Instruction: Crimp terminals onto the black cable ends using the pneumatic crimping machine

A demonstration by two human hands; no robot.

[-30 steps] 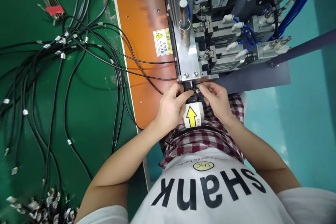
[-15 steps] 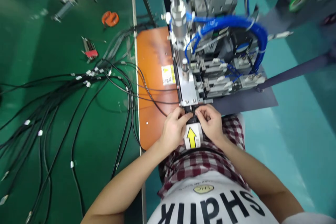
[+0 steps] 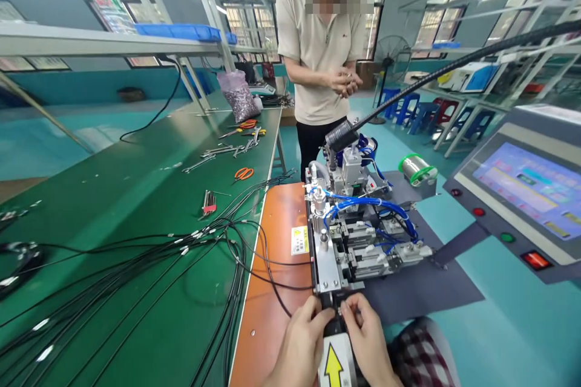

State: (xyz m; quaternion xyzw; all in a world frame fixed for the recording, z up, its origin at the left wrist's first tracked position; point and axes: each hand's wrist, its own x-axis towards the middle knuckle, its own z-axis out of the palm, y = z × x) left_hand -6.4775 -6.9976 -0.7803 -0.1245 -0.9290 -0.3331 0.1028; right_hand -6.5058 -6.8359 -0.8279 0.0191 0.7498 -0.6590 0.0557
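Observation:
In the head view, both hands meet at the front end of a benchtop machine [image 3: 327, 266] with metal cylinders and blue air hoses. My left hand [image 3: 302, 338] is closed, its thumb and fingers pressed together at the dark front part of the machine. My right hand [image 3: 367, 338] pinches with thumb and forefinger just beside it. Whatever sits between the fingertips is too small and covered to make out. A pale block with a yellow arrow [image 3: 333, 366] lies between the hands. Several black cables [image 3: 276, 285] run across the orange base plate [image 3: 261, 314] toward the machine.
On the green table [image 3: 149, 308] lie many black cables [image 3: 136, 272], hex keys [image 3: 209, 202], orange-handled scissors [image 3: 244, 174] and wrenches [image 3: 231, 150]. A touchscreen panel [image 3: 531, 181] stands right, near a wire spool [image 3: 416, 169]. A co-worker [image 3: 322, 72] stands behind the machine, hands together.
My view has tilted up from my lap to the room, bringing the co-worker and touchscreen into sight. Both hands stay at the same spot on the machine, in the same closed pose.

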